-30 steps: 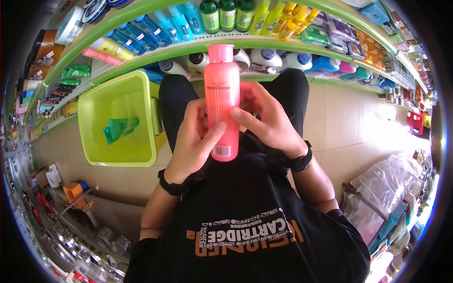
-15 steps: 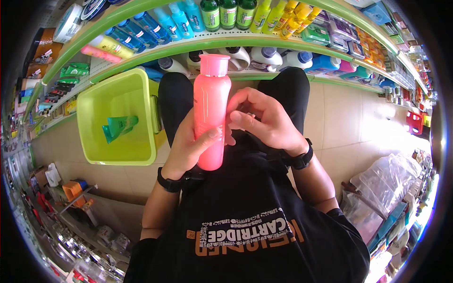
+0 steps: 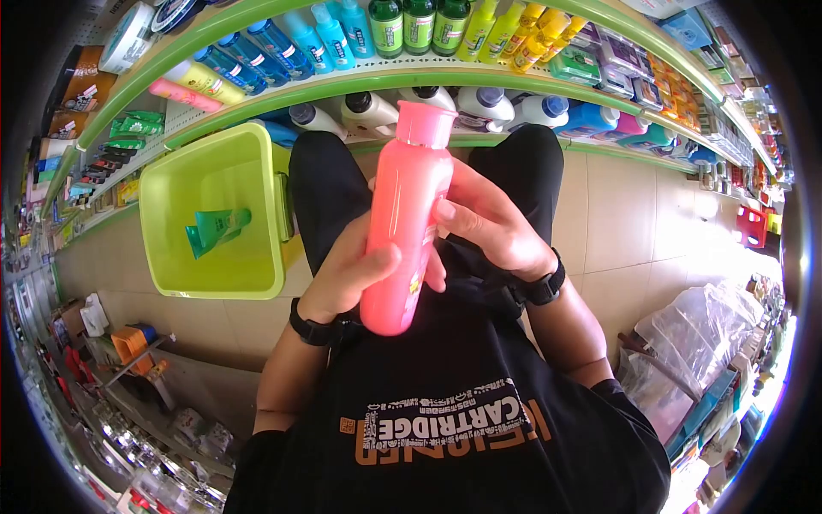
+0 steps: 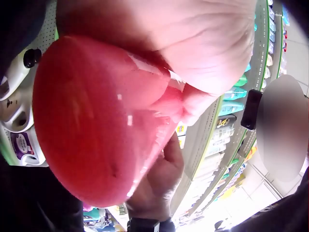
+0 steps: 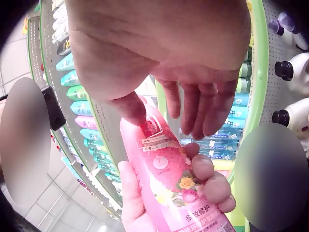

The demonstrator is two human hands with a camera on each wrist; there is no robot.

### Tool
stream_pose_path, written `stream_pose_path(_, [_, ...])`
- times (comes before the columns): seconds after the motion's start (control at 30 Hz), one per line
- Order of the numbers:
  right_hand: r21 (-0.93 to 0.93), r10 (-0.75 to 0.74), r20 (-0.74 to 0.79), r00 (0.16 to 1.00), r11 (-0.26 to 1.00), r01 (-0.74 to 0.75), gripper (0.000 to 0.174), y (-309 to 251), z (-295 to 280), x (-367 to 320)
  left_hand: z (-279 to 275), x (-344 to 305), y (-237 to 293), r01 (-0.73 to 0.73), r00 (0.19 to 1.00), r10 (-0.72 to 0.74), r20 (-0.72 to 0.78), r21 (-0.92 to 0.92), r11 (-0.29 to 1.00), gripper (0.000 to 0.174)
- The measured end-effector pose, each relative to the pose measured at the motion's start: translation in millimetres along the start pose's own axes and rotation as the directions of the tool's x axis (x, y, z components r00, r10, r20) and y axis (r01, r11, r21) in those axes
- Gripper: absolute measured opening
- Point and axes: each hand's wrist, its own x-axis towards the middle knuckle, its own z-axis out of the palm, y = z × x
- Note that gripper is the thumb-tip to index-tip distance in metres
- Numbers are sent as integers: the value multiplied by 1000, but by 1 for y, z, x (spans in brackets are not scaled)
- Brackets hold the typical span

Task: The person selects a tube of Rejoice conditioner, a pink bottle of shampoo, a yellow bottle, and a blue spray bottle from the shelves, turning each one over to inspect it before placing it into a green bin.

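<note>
A pink bottle (image 3: 401, 231) with a pink cap (image 3: 425, 125) stands tilted in front of the person's chest, cap end away from the body. My left hand (image 3: 338, 272) grips its lower half, thumb across the near side. Higher up, my right hand (image 3: 498, 224) holds the other side, its thumb on the bottle and fingers reaching behind. In the right wrist view the bottle's printed label (image 5: 166, 169) shows flowers and Chinese characters. The left wrist view is largely filled by the bottle's rounded base (image 4: 91, 130).
A yellow-green basket (image 3: 276, 214) with a green tube (image 3: 218, 230) inside stands on the floor at left. Ahead, a green-edged shelf (image 3: 342, 81) carries rows of bottles, with large jugs (image 3: 485, 104) below. Plastic-wrapped goods (image 3: 693, 330) lie at the right.
The bottle has been turned about its length, so the barcode side has left view and a printed side shows at right. The right fingers loosened, then came back onto it.
</note>
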Motion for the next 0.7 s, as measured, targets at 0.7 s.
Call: stream_pose_path(0.7, [-349, 159, -106, 982, 918, -187, 34, 30, -39, 35, -81, -65, 37, -310, 708, 433, -558, 306, 900, 41])
